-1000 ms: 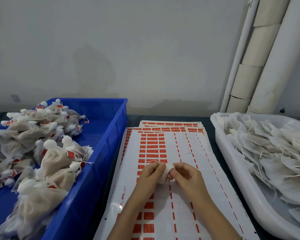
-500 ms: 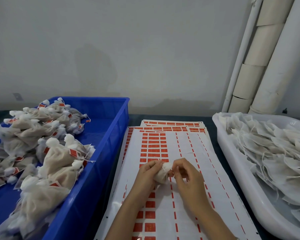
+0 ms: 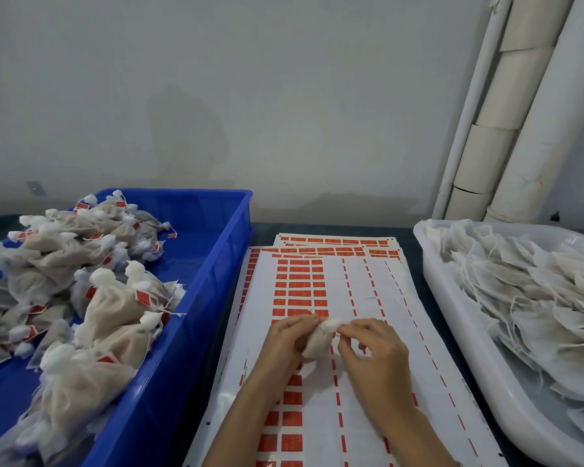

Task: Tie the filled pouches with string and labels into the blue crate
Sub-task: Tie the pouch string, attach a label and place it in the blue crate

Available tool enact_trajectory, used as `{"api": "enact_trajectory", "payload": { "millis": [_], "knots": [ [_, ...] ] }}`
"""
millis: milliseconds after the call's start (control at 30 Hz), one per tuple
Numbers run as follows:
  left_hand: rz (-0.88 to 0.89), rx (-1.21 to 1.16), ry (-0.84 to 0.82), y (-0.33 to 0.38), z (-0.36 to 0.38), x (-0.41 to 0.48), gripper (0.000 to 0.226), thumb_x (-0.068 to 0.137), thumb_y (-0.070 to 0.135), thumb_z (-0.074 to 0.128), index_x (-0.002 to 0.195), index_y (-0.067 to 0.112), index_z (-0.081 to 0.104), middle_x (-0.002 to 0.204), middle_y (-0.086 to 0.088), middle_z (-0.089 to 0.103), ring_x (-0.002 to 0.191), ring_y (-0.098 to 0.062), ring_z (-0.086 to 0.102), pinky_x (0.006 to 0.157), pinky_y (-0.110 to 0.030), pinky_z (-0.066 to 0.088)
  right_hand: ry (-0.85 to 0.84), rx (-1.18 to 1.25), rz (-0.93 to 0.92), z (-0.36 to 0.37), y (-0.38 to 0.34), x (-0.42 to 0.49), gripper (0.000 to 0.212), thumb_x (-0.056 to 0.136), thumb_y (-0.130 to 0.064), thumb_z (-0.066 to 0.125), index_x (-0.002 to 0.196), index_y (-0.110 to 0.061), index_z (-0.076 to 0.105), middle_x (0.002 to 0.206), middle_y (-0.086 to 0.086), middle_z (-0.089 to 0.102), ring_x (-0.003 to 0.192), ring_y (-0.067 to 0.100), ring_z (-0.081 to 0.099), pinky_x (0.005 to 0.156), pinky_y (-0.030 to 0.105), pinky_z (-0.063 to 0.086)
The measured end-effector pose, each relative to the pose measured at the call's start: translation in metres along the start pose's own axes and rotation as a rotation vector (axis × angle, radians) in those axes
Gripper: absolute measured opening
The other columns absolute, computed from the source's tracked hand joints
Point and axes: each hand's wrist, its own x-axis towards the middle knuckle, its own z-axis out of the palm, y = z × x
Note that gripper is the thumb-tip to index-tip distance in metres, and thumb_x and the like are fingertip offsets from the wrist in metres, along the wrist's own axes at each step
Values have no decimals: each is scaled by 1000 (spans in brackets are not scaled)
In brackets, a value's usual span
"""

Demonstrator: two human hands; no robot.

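A small white filled pouch (image 3: 318, 342) is held between both hands above the label sheets. My left hand (image 3: 285, 345) grips its left side and neck. My right hand (image 3: 373, 353) pinches the gathered top of the pouch with thumb and forefinger. Whether string runs between the fingers is too fine to tell. The blue crate (image 3: 196, 318) stands at the left, holding several tied pouches with red labels (image 3: 115, 308). Sheets of red labels (image 3: 300, 284) lie under my hands.
A white tub (image 3: 452, 315) at the right holds several flat pouches with strings (image 3: 526, 298). White pipes (image 3: 520, 112) run down the wall at the back right. The dark table edge shows between crate and sheets.
The pouch has turned so its body hangs lower and its neck points up to the right. My right fingers have shifted onto the gathered top.
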Motion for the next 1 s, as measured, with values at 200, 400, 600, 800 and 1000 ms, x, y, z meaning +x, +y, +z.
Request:
{"api": "enact_trajectory", "payload": {
  "millis": [200, 400, 600, 800, 1000],
  "knots": [
    [85, 105, -98, 3, -1, -4, 22, 76, 37, 64, 89, 25, 77, 95, 0, 73, 93, -18, 69, 75, -21, 53, 27, 91, -19, -5, -1, 6, 29, 65, -9, 83, 93, -10, 76, 86, 3, 73, 74, 14, 65, 63, 22, 55],
    [132, 204, -46, 0, 0, -1, 17, 76, 44, 66, 87, 34, 74, 87, 7, 71, 87, -12, 67, 69, -18, 53, 17, 135, 3, -5, -3, 6, 28, 65, -10, 82, 92, -9, 76, 87, 4, 73, 75, 17, 66, 62, 32, 59],
    [107, 225, -23, -4, 0, 2, 18, 73, 44, 66, 83, 31, 74, 83, 9, 71, 80, -12, 68, 66, -18, 53, -3, 144, -66, -4, -6, 4, 27, 68, -20, 74, 93, -9, 75, 90, 3, 71, 79, 10, 64, 71, 17, 55],
    [122, 281, -66, -7, -3, 1, 12, 82, 35, 65, 88, 26, 72, 85, 3, 72, 84, -22, 68, 71, -26, 56, -48, 170, -113, -6, -8, 4, 22, 69, -22, 72, 90, -14, 75, 93, -14, 60, 78, -2, 57, 71, 1, 46],
    [93, 309, -91, -3, -1, -1, 13, 84, 39, 61, 82, 31, 70, 76, 10, 69, 73, -10, 66, 62, -16, 50, -132, 133, -44, -1, -8, 1, 31, 75, -35, 64, 100, -18, 69, 106, -19, 52, 81, 1, 57, 75, 14, 55]
  ]
}}
